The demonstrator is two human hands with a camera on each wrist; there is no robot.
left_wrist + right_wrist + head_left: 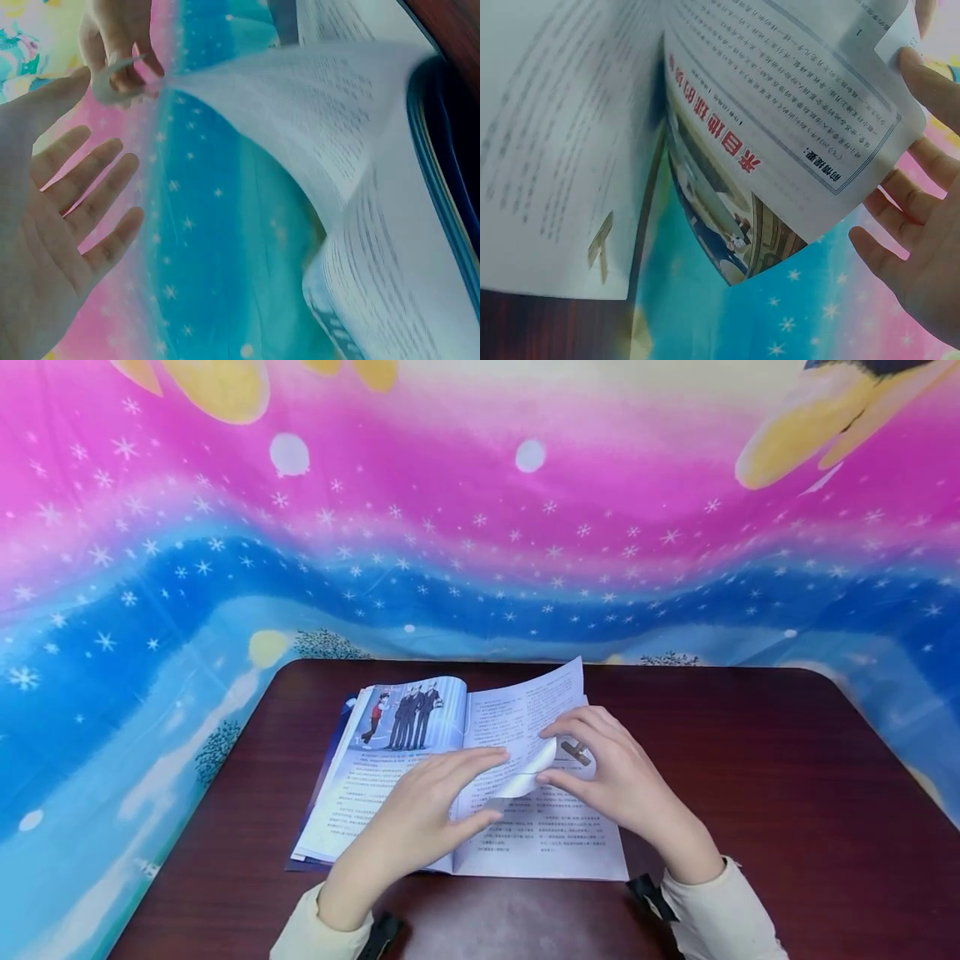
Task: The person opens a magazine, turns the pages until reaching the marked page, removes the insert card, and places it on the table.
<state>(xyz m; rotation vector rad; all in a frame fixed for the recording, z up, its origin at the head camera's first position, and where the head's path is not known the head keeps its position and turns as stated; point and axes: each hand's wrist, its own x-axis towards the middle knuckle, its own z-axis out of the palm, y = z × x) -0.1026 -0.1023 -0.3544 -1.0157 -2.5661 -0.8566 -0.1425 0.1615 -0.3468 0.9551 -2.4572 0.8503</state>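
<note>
An open magazine (360, 802) lies on the table, its left page showing a picture of several figures in dark suits above printed text. My right hand (618, 768) pinches a lifted page (510, 710) by its lower corner, which curls between thumb and fingers. In the right wrist view, the underside of that page (780, 97) carries red characters and a colour picture. My left hand (420, 806) hovers over the magazine's middle, fingers extended and thumb apart. The left wrist view shows this hand (56, 217) with nothing in its grasp, beside the raised page.
The dark brown table (787, 793) extends on both sides of the magazine. Behind it hangs a pink and blue cloth (480, 552) with snowflakes. Black straps (651, 897) circle both wrists near the pale sleeves (723, 914).
</note>
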